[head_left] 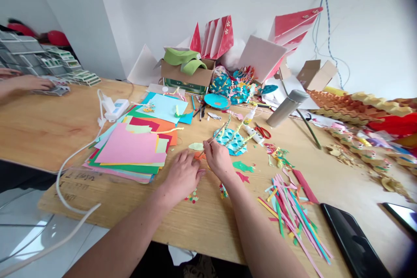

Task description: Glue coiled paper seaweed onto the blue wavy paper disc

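Pinched in my right hand point(217, 156) is a thin wooden stick point(214, 139), its lower tip over a small orange paper piece point(199, 155). My left hand point(184, 173) lies palm down on the table, fingers stretched toward that paper and touching its edge. Part of the orange piece is hidden by my fingers. Just beyond lies a pale green leaf-shaped cutout point(196, 146). Right of my right hand are a green paper fish point(243, 166) and a red fish cutout point(243, 177). Small coloured paper dots point(194, 197) lie near my left wrist.
A paper stack point(130, 145) lies left. Beyond my hands are a blue decorated disc point(230, 141), glue bottle point(254, 134), scissors point(262, 130) and steel flask point(287, 108). Paper strips point(293, 213) and a phone point(352, 239) lie right. Another person's hand point(35, 83) is far left.
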Tool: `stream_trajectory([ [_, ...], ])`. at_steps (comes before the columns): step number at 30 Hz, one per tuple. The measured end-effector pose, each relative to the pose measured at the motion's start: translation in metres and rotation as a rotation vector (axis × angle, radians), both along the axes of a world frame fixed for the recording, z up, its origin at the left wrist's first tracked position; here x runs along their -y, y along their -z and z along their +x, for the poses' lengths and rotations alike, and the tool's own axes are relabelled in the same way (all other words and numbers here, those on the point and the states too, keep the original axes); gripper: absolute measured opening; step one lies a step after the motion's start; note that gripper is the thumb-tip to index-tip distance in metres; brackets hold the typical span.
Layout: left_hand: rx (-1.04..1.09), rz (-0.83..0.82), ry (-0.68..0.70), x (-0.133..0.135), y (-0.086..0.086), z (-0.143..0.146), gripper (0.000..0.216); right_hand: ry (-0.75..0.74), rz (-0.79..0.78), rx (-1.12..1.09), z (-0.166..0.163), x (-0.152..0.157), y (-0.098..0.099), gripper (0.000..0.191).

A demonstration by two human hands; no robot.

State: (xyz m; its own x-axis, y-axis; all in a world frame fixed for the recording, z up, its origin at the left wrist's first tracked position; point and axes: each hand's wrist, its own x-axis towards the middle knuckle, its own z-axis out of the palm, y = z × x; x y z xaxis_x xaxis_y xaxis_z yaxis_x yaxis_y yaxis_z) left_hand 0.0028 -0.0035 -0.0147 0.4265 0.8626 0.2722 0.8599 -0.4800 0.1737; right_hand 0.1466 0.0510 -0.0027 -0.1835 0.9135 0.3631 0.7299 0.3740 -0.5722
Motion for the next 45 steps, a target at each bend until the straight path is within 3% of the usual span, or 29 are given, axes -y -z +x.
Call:
stream_trajectory([
  [45,0.01,-0.005,0.004,-0.0008,-0.0006,0.0003,0.026,0.009,0.052,0.019,-0.0006,0.0018,-0.0019,0.027],
])
